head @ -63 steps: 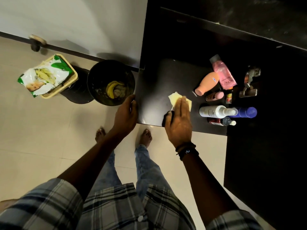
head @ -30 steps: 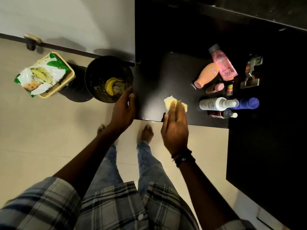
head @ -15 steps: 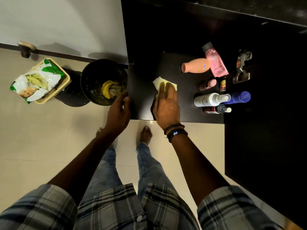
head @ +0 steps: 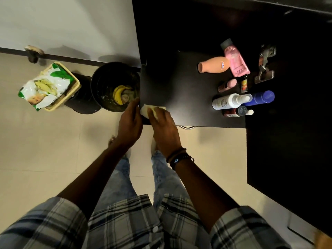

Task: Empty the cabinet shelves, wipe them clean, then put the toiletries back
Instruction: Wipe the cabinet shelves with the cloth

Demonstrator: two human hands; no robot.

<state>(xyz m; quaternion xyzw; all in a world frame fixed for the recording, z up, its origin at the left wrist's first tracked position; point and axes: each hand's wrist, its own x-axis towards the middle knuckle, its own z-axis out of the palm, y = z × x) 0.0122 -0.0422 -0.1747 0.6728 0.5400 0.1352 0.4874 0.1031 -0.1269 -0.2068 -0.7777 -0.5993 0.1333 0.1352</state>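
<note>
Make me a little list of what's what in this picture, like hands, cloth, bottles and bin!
right hand: holds yellow cloth on black shelf, front left corner
left hand: beside the cloth, at the shelf edge
toiletry bottles: lying at the shelf's right end
black bin: on floor, banana peel inside

Lighting was dim overall. The pale tiled floor (head: 45,150) and white wall (head: 71,24) were moderately lit and carried soft shadows. The recess behind the black cabinet shelf (head: 179,87) was lost in darkness. Frame edges bowed. The pale yellow cloth (head: 145,110) was slightly blurred.

Beige tiled floor (head: 45,159), white wall (head: 71,24), dim light
</note>
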